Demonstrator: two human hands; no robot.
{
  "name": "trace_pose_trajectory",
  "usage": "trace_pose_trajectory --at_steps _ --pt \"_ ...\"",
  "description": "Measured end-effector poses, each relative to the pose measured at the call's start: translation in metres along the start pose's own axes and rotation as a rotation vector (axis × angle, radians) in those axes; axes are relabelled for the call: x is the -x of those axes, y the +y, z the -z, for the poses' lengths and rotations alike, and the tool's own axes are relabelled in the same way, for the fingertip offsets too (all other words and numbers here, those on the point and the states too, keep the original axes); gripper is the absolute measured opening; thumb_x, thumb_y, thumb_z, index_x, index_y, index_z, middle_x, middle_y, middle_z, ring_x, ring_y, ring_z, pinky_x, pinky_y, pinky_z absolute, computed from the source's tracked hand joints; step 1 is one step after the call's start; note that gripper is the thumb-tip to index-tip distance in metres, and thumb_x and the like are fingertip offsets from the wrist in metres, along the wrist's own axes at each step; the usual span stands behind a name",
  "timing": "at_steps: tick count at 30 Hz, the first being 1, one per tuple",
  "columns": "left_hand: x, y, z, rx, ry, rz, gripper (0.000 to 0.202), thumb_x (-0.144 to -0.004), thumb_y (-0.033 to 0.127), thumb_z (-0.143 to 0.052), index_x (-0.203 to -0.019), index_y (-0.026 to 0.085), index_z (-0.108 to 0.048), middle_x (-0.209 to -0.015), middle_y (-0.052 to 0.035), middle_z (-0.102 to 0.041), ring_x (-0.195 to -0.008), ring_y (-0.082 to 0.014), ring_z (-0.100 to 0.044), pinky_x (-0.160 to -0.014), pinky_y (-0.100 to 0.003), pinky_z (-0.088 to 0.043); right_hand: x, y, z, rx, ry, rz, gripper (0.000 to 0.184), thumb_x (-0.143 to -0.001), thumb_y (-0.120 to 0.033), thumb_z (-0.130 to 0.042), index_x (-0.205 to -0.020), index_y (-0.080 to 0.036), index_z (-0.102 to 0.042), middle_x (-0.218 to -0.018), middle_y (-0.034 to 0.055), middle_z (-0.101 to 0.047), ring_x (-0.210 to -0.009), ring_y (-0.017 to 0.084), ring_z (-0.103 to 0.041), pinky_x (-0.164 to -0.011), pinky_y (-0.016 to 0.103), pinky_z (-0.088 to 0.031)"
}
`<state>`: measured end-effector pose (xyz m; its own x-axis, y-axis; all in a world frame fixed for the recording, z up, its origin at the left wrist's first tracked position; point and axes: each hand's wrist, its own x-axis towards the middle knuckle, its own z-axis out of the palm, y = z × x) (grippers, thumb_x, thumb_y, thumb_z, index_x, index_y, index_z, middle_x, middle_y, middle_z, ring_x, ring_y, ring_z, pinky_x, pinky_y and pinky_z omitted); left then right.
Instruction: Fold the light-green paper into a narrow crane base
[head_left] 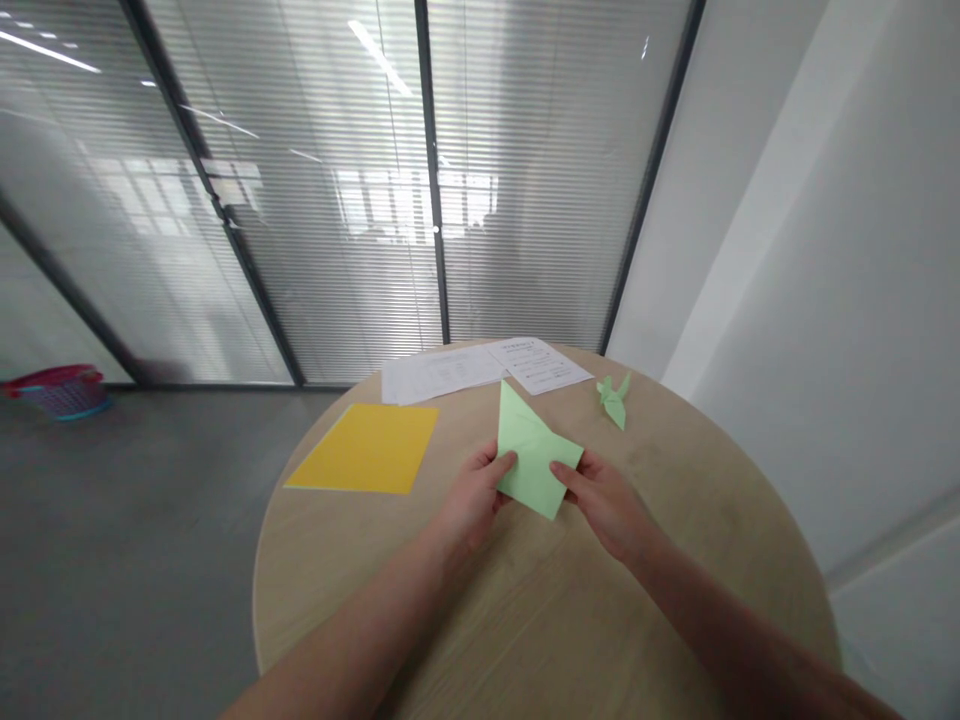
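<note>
A light green sheet of folded paper [531,450] is held up between my two hands over the round table, one pointed corner rising at its upper left. My left hand [480,490] pinches its left edge, thumb on the front face and fingers behind. On the right edge, my right hand [604,495] grips it the same way, thumb in front. The fingers behind the paper are mostly hidden. Beyond my right hand lies a small green folded-paper figure [613,400], shaped like a bird with pointed ends.
Yellow paper [367,448], with a pale green edge beneath, lies left on the wooden table [330,570]. White sheets [442,374] and a printed page [538,364] rest along the far edge. A red and blue basket [64,392] stands on the floor. Glass panels with blinds and a white wall surround the table.
</note>
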<state>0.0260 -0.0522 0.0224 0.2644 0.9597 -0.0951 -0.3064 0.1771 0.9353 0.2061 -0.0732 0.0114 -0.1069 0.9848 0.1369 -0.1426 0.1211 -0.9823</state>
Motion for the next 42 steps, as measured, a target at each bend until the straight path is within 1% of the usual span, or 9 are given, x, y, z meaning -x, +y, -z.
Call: trace_pose_trajectory --at_steps 7,15,20,24,28,30,33,37,42 --pt "0.000 0.007 0.005 -0.042 -0.085 0.075 0.041 -0.075 0.041 -0.084 -0.102 0.013 -0.073 -0.103 -0.0157 -0.079 -0.087 -0.0252 -0.074 -0.080 -0.035 -0.058 -0.003 0.005 0.010 0.088 0.006 -0.072 0.042 -0.088 -0.057 -0.066 -0.108 -0.022 -0.077 -0.107 0.0114 -0.081 -0.094 0.031 -0.076 -0.082 0.045 -0.062" --pt "-0.008 -0.010 0.012 -0.174 -0.010 0.048 0.033 -0.074 0.033 -0.084 -0.099 0.014 -0.074 -0.099 -0.0140 -0.080 -0.083 -0.0248 -0.074 -0.072 -0.033 -0.058 -0.005 0.021 0.012 0.253 0.019 -0.075 0.034 -0.084 -0.048 -0.071 -0.108 -0.024 -0.074 -0.104 0.0087 -0.081 -0.095 0.031 -0.076 -0.082 0.044 -0.061" --pt "-0.011 -0.012 0.018 -0.300 0.030 -0.052 0.037 -0.080 0.038 -0.078 -0.108 0.015 -0.070 -0.098 -0.0119 -0.078 -0.080 -0.0225 -0.075 -0.070 -0.031 -0.058 -0.011 0.022 0.015 0.392 0.007 -0.046 0.032 -0.088 -0.043 -0.066 -0.113 -0.024 -0.074 -0.104 0.0077 -0.081 -0.097 0.029 -0.075 -0.079 0.041 -0.060" --pt "-0.019 0.000 0.032 -0.484 0.140 -0.184 0.045 -0.092 0.041 -0.064 -0.131 0.018 -0.060 -0.098 -0.0092 -0.073 -0.085 -0.0215 -0.074 -0.074 -0.033 -0.059 -0.014 0.016 0.020 0.473 -0.049 -0.041 0.028 -0.089 -0.039 -0.064 -0.107 -0.022 -0.075 -0.101 0.0080 -0.081 -0.090 0.028 -0.076 -0.074 0.038 -0.059" --pt "-0.018 0.017 0.042 -0.758 0.206 -0.418 0.040 -0.091 0.030 -0.063 -0.130 0.021 -0.062 -0.127 -0.0137 -0.066 -0.122 -0.0280 -0.063 -0.100 -0.045 -0.053 -0.014 0.014 0.022 0.567 -0.128 -0.045 0.020 -0.083 -0.030 -0.066 -0.096 -0.018 -0.076 -0.090 0.0077 -0.081 -0.080 0.027 -0.075 -0.069 0.036 -0.057" --pt "-0.012 0.021 0.040 -0.901 0.119 -0.509 0.026 -0.090 0.028 -0.065 -0.114 0.022 -0.071 -0.128 -0.0125 -0.067 -0.128 -0.0295 -0.058 -0.109 -0.047 -0.047 -0.014 0.014 0.019 0.624 -0.139 -0.011 0.019 -0.079 -0.024 -0.067 -0.096 -0.019 -0.075 -0.092 0.0071 -0.081 -0.085 0.028 -0.075 -0.076 0.037 -0.057" --pt "0.000 0.018 0.028 -1.094 -0.114 -0.557 0.015 -0.091 0.026 -0.062 -0.094 0.023 -0.077 -0.099 -0.0084 -0.075 -0.103 -0.0271 -0.068 -0.099 -0.043 -0.052 -0.014 0.017 0.014 0.697 -0.091 0.079 0.031 -0.082 -0.020 -0.063 -0.111 -0.022 -0.071 -0.112 0.0086 -0.079 -0.107 0.028 -0.072 -0.096 0.041 -0.052" --pt "0.008 0.008 0.017 -1.283 -0.352 -0.578 0.019 -0.080 0.016 -0.065 -0.086 0.027 -0.078 -0.094 -0.0069 -0.077 -0.100 -0.0277 -0.070 -0.094 -0.040 -0.053 -0.016 0.024 0.010 0.777 -0.044 0.141 0.030 -0.080 -0.018 -0.062 -0.109 -0.027 -0.067 -0.104 0.0065 -0.079 -0.099 0.029 -0.073 -0.089 0.040 -0.054" --pt "0.002 -0.003 0.025 -1.458 -0.340 -0.500 0.037 -0.080 0.015 -0.062 -0.112 0.024 -0.076 -0.120 -0.0090 -0.075 -0.114 -0.0290 -0.068 -0.102 -0.040 -0.052 -0.026 0.041 0.009 0.869 0.056 0.175 0.039 -0.074 -0.017 -0.063 -0.111 -0.026 -0.069 -0.112 0.0109 -0.078 -0.108 0.032 -0.073 -0.093 0.042 -0.054"
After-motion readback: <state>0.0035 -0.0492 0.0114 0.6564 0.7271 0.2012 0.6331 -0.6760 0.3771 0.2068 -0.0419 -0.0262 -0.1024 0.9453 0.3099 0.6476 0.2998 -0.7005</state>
